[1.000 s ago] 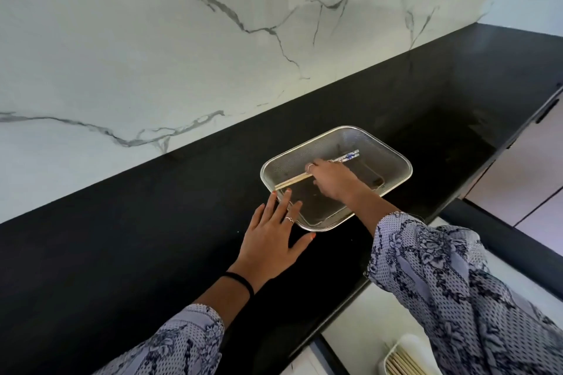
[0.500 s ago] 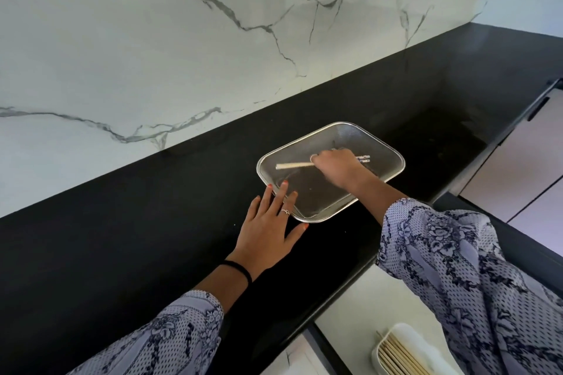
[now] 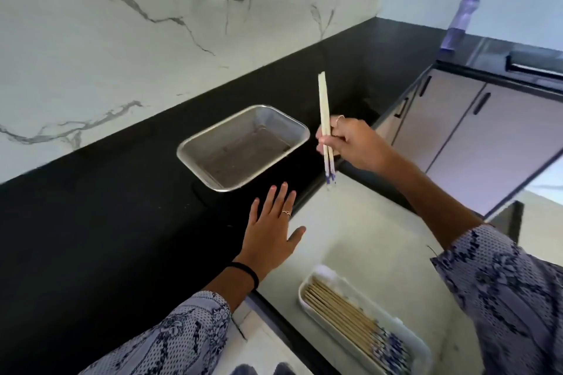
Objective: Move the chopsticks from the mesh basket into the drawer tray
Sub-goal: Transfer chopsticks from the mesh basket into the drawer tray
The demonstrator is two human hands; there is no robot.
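Chopsticks [image 3: 326, 125] lifted, right of the basket [image 3: 243, 146].
Right hand [image 3: 350, 143] fingers clamped on them, near upright; left hand [image 3: 271, 234] flat on the surface [image 3: 106, 222], fingers apart.

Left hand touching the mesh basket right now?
Apart. The head view shows the left hand flat on the black countertop, with a strip of bare counter between its fingertips and the mesh basket rim.

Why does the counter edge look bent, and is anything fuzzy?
Head view: the wide lens bows the counter edge; the chopsticks in the right hand are sharp, but the tray at the bottom corner is soft and stretched.
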